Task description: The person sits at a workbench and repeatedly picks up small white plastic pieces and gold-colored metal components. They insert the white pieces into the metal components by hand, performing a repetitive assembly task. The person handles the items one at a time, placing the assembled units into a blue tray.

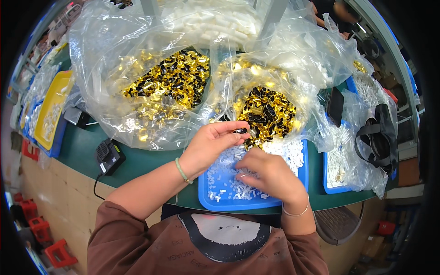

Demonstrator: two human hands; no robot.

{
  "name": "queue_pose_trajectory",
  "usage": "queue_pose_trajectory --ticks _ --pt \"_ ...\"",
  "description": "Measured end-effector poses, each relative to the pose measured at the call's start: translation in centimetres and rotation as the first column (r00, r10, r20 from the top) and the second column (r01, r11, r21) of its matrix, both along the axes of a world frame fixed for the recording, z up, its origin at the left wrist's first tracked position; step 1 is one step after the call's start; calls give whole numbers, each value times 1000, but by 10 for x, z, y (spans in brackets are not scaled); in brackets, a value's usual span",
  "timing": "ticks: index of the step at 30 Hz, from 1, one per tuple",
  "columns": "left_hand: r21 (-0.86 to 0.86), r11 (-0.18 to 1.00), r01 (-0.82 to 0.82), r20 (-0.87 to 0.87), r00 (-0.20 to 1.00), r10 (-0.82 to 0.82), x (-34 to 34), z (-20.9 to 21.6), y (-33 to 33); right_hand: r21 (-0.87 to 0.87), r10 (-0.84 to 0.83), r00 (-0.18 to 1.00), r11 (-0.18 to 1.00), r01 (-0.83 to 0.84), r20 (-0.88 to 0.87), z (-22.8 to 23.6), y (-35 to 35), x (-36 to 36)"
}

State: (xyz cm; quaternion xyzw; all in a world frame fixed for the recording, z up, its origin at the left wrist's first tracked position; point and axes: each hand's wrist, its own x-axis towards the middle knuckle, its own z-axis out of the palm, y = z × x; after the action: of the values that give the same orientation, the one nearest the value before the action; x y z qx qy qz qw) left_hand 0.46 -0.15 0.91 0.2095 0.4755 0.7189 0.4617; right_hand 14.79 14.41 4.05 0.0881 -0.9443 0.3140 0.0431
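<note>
My left hand (213,143) is raised over the blue tray (207,198) and pinches a small black oval piece (240,131) between thumb and fingertips. A green band circles that wrist. My right hand (268,173) rests palm down in the tray, fingers curled among the small white plastic parts (225,170); I cannot tell whether it grips one. Just behind the tray lies an open clear bag of gold and black pieces (268,111). A second, larger bag of the same gold and black pieces (172,82) sits to the left.
A black power adapter (108,156) with its cord lies on the green table (82,149) at left. Yellow and blue trays (51,110) stand far left. Another blue tray with bagged white parts (341,167) and a black strap (378,137) sit at right. A bag of white tubes (220,23) is behind.
</note>
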Motion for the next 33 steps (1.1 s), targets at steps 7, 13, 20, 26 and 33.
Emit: queue_pose_trajectory --ticks 7,13,20,26,33 --pt "-9 1000 21 -81 996 -21 1 -2 1 190 63 997 979 -72 53 -11 -13 -1" --pt "-18 999 28 -80 996 -29 3 -2 0 181 39 999 982 -45 32 -10 -17 -1" --pt "-35 999 29 -138 990 -34 2 -1 1 158 25 999 987 -21 -24 -14 -13 -4" --pt "130 990 55 226 970 -84 -3 -4 -3 -358 -341 938 885 297 -64 1 -8 -6" --pt "234 968 86 381 908 -173 -1 -6 0 -589 -503 863 682 433 51 3 -9 -5"
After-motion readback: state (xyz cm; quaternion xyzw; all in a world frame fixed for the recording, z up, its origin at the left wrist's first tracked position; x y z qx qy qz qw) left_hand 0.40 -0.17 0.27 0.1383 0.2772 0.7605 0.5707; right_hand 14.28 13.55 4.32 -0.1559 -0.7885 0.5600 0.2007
